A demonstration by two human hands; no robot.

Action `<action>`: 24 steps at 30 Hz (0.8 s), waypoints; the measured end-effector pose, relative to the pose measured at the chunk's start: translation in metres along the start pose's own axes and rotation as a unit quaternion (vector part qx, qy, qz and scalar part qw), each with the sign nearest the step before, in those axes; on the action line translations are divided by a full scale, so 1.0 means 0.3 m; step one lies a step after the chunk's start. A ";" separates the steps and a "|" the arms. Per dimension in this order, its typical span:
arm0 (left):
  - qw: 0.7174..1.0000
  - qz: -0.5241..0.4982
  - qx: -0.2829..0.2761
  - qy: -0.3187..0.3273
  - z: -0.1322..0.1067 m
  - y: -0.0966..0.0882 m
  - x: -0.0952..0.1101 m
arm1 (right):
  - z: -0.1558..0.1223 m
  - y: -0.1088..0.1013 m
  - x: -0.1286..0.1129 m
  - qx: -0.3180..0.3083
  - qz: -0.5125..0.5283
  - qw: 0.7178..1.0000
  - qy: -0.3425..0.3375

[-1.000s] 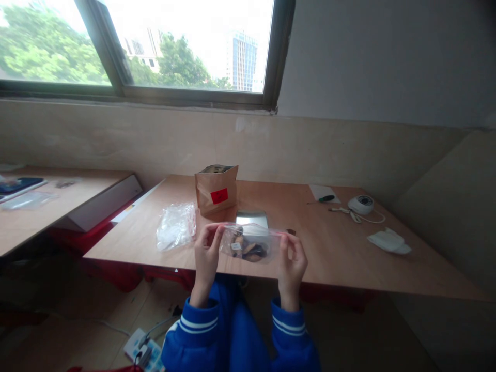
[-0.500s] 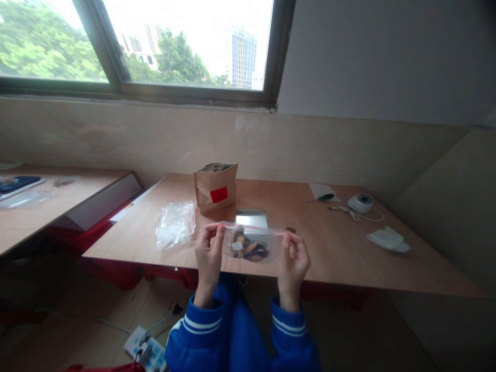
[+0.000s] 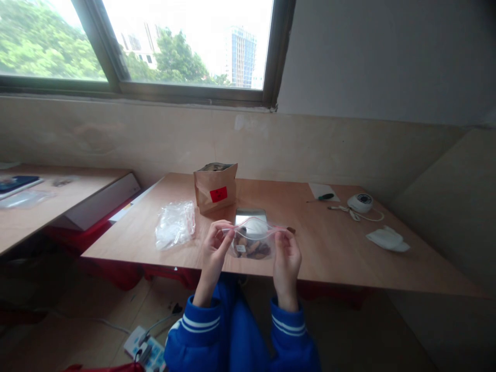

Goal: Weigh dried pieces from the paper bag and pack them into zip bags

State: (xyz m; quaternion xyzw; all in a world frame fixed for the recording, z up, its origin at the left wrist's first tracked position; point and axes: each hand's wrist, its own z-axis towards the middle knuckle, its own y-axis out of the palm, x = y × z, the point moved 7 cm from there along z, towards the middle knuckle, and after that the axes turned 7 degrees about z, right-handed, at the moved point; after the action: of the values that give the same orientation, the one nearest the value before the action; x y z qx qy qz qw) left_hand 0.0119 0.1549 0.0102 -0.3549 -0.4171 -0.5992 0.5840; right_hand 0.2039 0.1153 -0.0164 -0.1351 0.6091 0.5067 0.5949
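Note:
Both my hands hold a small clear zip bag [image 3: 251, 243] with brown and dark pieces inside, above the near edge of the wooden table [image 3: 329, 253]. My left hand [image 3: 216, 247] pinches the bag's left top corner. My right hand [image 3: 287, 253] pinches its right top corner. The bag's red-lined mouth bows open between them. Just behind the bag a small silver scale [image 3: 251, 216] lies on the table. Further back stands an open brown paper bag [image 3: 216, 187] with a red label.
A pile of empty clear zip bags [image 3: 175, 225] lies left of my hands. At the right are a screwdriver [image 3: 322, 197], a small white device [image 3: 360, 202] with a cable, and a white cloth [image 3: 388, 240]. Another table [image 3: 50, 201] stands at far left. A power strip [image 3: 144, 351] lies on the floor.
My hands have moved closer together, and the bag's top, which was stretched flat, now bows open. The bag has sunk slightly.

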 end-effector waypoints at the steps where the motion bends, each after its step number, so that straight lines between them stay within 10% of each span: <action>1: 1.000 -0.004 0.003 -0.002 0.000 -0.001 -0.004 | 0.001 -0.004 0.011 -0.002 0.009 1.000 0.015; 24: 0.997 -0.004 0.030 -0.065 -0.009 -0.028 -0.031 | 0.009 -0.062 -0.008 0.054 0.003 0.998 0.026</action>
State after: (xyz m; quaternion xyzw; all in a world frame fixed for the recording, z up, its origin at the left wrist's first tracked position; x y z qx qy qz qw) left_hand 0.0043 0.1559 0.0000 -0.3739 -0.4736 -0.5641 0.5637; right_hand 0.2204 0.1081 -0.0223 -0.1140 0.6512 0.4714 0.5837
